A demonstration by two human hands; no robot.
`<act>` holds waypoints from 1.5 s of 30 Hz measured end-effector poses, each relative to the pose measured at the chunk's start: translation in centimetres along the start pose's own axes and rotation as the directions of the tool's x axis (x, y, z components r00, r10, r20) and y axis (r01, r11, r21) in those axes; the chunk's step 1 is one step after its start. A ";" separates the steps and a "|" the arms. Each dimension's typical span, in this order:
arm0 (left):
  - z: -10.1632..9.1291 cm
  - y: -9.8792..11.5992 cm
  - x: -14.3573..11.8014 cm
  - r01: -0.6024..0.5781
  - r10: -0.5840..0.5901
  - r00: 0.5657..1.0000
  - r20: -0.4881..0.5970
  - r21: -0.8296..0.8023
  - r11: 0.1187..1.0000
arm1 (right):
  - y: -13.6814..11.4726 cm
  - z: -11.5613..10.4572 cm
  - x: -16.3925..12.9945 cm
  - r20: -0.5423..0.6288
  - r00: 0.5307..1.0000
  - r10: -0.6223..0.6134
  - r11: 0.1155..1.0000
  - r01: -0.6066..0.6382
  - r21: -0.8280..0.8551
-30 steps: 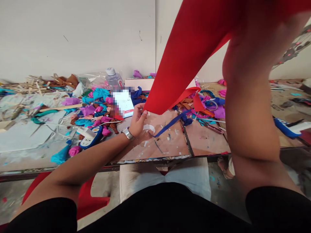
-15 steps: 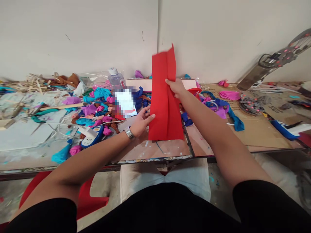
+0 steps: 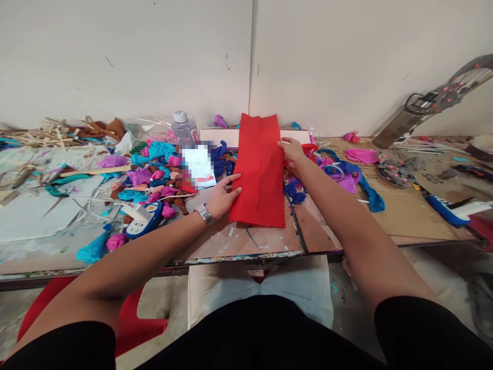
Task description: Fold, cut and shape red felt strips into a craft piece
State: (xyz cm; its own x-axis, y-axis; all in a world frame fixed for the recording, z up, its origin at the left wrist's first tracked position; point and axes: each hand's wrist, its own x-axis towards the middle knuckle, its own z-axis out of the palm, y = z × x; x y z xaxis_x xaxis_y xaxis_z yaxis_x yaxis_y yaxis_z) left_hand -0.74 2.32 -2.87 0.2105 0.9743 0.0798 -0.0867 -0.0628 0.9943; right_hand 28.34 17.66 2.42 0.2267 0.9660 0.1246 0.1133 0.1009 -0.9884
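Spanning left hand (image 3: 222,199) to right hand (image 3: 292,152), red sheet (image 3: 259,174), flatter than before

The red sheet (image 3: 260,169) looks matt and papery, lightly creased; the far bottle (image 3: 185,127) is clear, smooth plastic; the watch (image 3: 204,214), shiny metal.

the left hand (image 3: 220,198) is holding the left edge of an upright-looking, creased red sheet (image 3: 258,174), while the right hand (image 3: 292,151) is gripping the right edge farther up. a lit screen (image 3: 198,165), partly blurred out, is lying just beyond the left hand, near a capped clear bottle (image 3: 185,127). colourful scraps (image 3: 139,176) are crowding the table (image 3: 265,242) on both sides, and a blue-and-white power strip (image 3: 141,224) is sitting among those on the left
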 end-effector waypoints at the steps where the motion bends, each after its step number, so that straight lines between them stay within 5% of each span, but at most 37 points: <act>1: 0.0 -0.1 0.1 -0.020 0.020 1.000 -0.010 0.007 1.000 | -0.1 -0.4 -0.6 -0.004 1.000 0.024 1.000 -0.024 0.003; 5: 0.1 0.0 0.1 0.017 -0.017 1.000 -0.015 0.006 1.000 | -0.3 -2.0 -4.5 0.134 0.983 0.126 0.992 -0.124 -0.026; 8: 0.4 0.4 -0.2 0.065 -0.064 0.998 0.024 -0.015 0.998 | 0.0 -3.3 -6.9 0.244 0.964 0.105 0.991 -0.080 -0.111; 11: 0.5 0.7 -0.7 0.068 -0.067 0.993 0.093 -0.011 0.998 | 0.1 -4.3 -7.9 0.281 0.959 0.048 0.957 0.037 -0.288; 14: 0.7 0.9 -0.9 0.059 -0.065 0.991 0.120 0.053 0.997 | -0.3 -4.3 -8.8 0.175 0.970 -0.171 0.870 0.232 -0.435; 17: 0.8 1.3 -1.1 0.013 -0.026 0.995 0.092 0.144 0.990 | -1.1 -3.5 -11.1 0.299 0.843 -0.448 0.665 0.537 -0.518; 20: 1.0 1.5 -1.1 0.017 -0.028 0.996 0.088 0.132 0.991 | -1.8 -2.4 -14.2 0.576 0.660 -0.482 0.512 0.746 -0.426; 22: 1.0 1.6 -1.2 0.026 -0.035 0.996 0.085 0.108 0.994 | -1.9 -2.1 -15.3 0.642 0.614 -0.458 0.478 0.780 -0.405; 25: 1.0 1.9 -1.3 0.062 -0.068 0.995 0.074 0.079 0.995 | -1.5 -2.7 -14.4 0.578 0.677 -0.456 0.456 0.735 -0.502; 29: 1.1 2.3 -1.4 0.067 -0.067 0.997 0.041 -0.006 0.998 | -1.8 -6.1 -10.9 0.367 0.857 -0.362 0.500 0.511 -0.699; 31: 1.1 2.3 -1.3 0.055 -0.054 0.998 0.014 -0.109 0.993 | -2.4 -8.3 -9.5 0.333 0.909 -0.250 0.504 0.416 -0.757; 36: 1.1 1.9 -1.0 -0.030 0.038 0.998 0.041 -0.191 0.981 | -4.1 -12.7 -8.9 0.464 0.880 0.101 0.396 0.392 -0.830; 39: 1.1 1.6 -0.9 -0.096 0.111 0.989 0.102 -0.140 0.985 | -4.7 -14.4 -10.2 0.506 0.848 0.160 0.362 0.427 -0.829; 41: 1.2 1.5 -0.9 -0.134 0.153 0.979 0.134 -0.137 0.981 | -5.0 -15.6 -11.5 0.511 0.841 0.177 0.429 0.401 -0.809; 43: 1.2 1.4 -0.9 -0.159 0.179 0.970 0.163 -0.128 0.979 | -5.0 -17.0 -13.2 0.482 0.852 0.203 0.496 0.335 -0.801; 45: 1.1 1.4 -0.8 -0.190 0.207 0.960 0.190 -0.105 0.976 | -4.8 -18.5 -14.9 0.421 0.884 0.203 0.463 0.292 -0.837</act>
State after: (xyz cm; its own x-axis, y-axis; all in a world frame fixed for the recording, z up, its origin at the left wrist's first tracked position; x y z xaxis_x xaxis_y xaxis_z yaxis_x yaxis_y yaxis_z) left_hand 0.04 1.26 -1.51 0.3686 0.8812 0.2961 -0.2270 -0.2236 0.9479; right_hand 42.32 -1.65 6.89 -0.1837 0.9747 -0.1272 0.9283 0.1295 -0.3485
